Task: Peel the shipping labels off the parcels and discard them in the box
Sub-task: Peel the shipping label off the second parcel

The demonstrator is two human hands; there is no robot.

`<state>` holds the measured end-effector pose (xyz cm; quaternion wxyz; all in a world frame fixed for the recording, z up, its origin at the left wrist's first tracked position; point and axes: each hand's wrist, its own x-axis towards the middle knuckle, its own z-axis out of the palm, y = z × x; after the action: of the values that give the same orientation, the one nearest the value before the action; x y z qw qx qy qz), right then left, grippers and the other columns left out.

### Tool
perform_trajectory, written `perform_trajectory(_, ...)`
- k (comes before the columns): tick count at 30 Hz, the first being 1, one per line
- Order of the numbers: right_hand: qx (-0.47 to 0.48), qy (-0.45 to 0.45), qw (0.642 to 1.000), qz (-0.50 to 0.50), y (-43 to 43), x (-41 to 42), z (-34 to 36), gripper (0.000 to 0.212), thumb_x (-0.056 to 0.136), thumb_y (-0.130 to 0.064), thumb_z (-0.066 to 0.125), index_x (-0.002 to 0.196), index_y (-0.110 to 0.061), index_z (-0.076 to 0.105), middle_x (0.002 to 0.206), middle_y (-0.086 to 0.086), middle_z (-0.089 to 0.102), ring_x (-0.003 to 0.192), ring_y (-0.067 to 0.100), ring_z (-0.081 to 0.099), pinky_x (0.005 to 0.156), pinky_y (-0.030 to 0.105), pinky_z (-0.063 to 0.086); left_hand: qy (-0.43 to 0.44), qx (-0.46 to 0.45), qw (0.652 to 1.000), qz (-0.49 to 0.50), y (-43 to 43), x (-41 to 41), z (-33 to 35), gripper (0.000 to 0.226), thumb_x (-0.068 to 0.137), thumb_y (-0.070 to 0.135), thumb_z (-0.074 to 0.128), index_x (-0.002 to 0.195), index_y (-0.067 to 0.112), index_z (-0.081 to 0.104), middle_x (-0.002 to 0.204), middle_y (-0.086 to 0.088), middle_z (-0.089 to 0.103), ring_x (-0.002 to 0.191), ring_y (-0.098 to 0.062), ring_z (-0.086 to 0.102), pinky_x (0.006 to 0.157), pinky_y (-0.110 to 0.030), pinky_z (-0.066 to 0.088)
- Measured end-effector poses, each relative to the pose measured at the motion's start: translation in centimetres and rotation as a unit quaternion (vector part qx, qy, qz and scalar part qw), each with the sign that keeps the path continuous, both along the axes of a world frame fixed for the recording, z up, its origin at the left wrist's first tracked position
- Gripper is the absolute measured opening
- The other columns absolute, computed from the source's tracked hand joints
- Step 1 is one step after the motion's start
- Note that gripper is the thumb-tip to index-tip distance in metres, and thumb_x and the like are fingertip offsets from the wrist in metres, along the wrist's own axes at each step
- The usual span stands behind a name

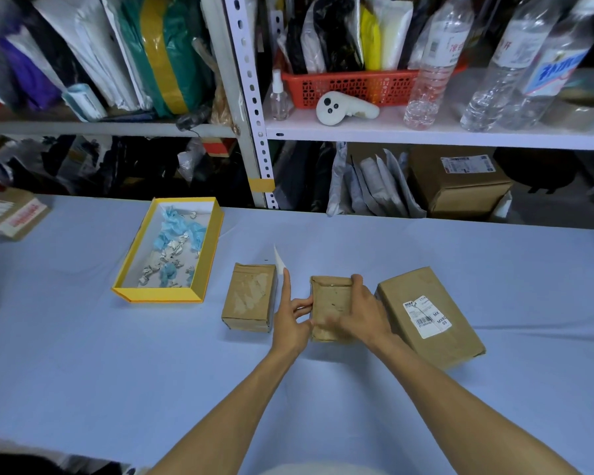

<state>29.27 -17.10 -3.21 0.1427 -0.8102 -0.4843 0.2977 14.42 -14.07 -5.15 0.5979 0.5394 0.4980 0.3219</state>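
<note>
The right hand (357,311) grips the middle parcel (331,303) on the table (83,371), fingers curled over its far edge. The left hand (290,318) touches that parcel's left side, its index finger straight up with a peeled label (279,258) at the tip. The yellow box (155,295) lies further left.

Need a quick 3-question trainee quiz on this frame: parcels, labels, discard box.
1. True or false: the right hand grips the middle parcel.
2. Which parcel still bears a shipping label? A) middle parcel B) right parcel C) neither
3. Fill in: the crumpled labels lie in the ___ box.

Key: 1 true; 2 B; 3 yellow.
</note>
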Motion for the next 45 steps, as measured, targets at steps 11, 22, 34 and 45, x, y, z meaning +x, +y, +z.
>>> perform_trajectory(11, 0.068, 0.040, 0.997, -0.008, -0.6, 0.0, -0.5, 0.051, 0.085, -0.019, 0.069, 0.117, -0.014, 0.030, 0.108, 0.009, 0.060, 0.091, 0.027, 0.059, 0.077, 0.041, 0.052, 0.027, 0.013, 1.000, -0.009, -0.4, -0.2, -0.4, 0.107, 0.078, -0.011, 0.070, 0.152, 0.034, 0.006, 0.105, -0.013, 0.066, 0.097, -0.009, 0.065, 0.082, -0.018, 0.055)
perform_trajectory(22, 0.077, 0.031, 0.993, -0.088, -0.7, -0.3, -0.9, 0.044, 0.099, -0.016, 0.041, 0.141, -0.017, 0.030, 0.107, 0.016, 0.066, 0.097, 0.032, 0.062, 0.073, 0.035, 0.048, 0.014, 0.010, 1.000, -0.005, -0.2, 0.1, 0.1, 0.103, 0.083, -0.005, 0.068, 0.150, 0.043, 0.006, 0.107, -0.005, 0.063, 0.102, -0.015, 0.065, 0.090, -0.044, 0.056)
perform_trajectory(34, 0.067, 0.195, 0.972, -0.110, 0.5, 0.1, -0.1, 0.076, 0.075, -0.001, 0.071, 0.143, -0.017, 0.039, 0.124, 0.011, 0.061, 0.103, 0.024, 0.062, 0.089, 0.042, 0.054, 0.022, 0.020, 0.999, 0.029, 1.9, 1.2, 0.4, 0.089, 0.088, 0.002, 0.065, 0.143, 0.047, 0.010, 0.111, -0.003, 0.061, 0.105, -0.017, 0.062, 0.084, -0.023, 0.055)
perform_trajectory(45, 0.075, 0.255, 0.955, -0.128, 1.7, 0.4, -0.8, 0.086, 0.069, 0.004, 0.079, 0.144, -0.016, 0.041, 0.124, 0.014, 0.061, 0.098, 0.019, 0.057, 0.084, 0.036, 0.053, 0.065, 0.027, 0.997, 0.033, 3.2, 0.4, -0.9, 0.096, 0.084, 0.003, 0.071, 0.141, 0.054, 0.011, 0.120, -0.006, 0.060, 0.105, -0.011, 0.062, 0.088, -0.029, 0.056)
